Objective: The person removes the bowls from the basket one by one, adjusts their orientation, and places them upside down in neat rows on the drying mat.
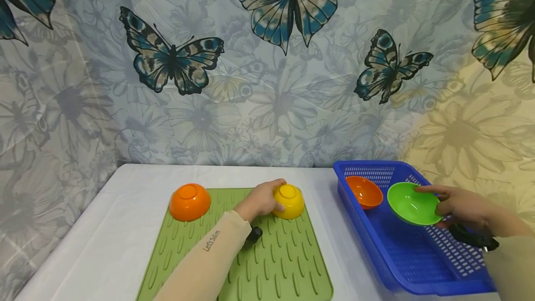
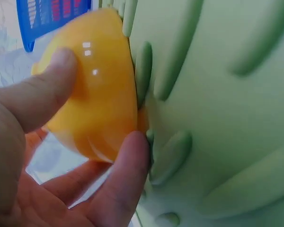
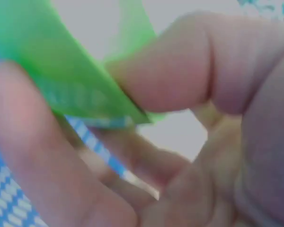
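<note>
My left hand [image 1: 262, 199] grips a yellow bowl [image 1: 291, 202] that sits upside down at the far right of a green ridged mat [image 1: 288, 264]. In the left wrist view the thumb lies on the bowl's outer side and a fingertip is right at its rim, against the mat. My right hand [image 1: 468, 206] pinches the rim of a green bowl [image 1: 411, 203], thumb on one face and fingers on the other. This bowl faces up, tilted, over the blue basket [image 1: 368, 245]. An orange bowl [image 1: 190, 202] rests upside down on the mat's far left.
An orange-red bowl [image 1: 362, 192] lies tilted in the basket's far left corner. The perforated basket stands on the white-covered table [image 1: 92, 231], right of the mat. A butterfly-print cloth [image 1: 284, 106] hangs behind. Dark straps circle both wrists.
</note>
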{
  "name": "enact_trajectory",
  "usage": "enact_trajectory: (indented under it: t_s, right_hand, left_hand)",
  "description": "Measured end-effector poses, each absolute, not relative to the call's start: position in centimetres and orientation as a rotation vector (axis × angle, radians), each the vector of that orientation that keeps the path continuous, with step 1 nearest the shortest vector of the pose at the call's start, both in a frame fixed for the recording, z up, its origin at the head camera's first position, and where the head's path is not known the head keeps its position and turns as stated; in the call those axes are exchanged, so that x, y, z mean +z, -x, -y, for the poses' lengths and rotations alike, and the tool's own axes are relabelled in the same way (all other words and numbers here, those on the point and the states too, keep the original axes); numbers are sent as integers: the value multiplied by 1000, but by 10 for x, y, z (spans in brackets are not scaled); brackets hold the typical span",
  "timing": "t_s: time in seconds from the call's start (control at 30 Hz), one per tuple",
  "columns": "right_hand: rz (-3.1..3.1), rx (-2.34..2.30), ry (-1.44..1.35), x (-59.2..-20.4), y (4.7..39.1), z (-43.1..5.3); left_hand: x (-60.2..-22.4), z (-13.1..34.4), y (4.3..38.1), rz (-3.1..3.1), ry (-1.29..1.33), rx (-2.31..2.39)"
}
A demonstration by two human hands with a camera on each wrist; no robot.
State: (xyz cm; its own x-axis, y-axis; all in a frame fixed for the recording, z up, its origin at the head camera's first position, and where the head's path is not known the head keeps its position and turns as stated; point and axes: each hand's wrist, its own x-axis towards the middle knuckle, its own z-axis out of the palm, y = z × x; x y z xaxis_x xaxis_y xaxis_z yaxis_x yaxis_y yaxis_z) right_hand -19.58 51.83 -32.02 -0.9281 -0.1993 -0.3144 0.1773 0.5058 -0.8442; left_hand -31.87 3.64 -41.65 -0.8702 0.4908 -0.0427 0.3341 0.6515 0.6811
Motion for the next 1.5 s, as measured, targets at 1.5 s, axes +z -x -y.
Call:
enact_trajectory:
  t_s: [1.5]
  right_hand:
    - [-1815, -2114, 246, -326, 161, -204]
  left_hand:
    - [-349, 62, 181, -1331, -470, 2186]
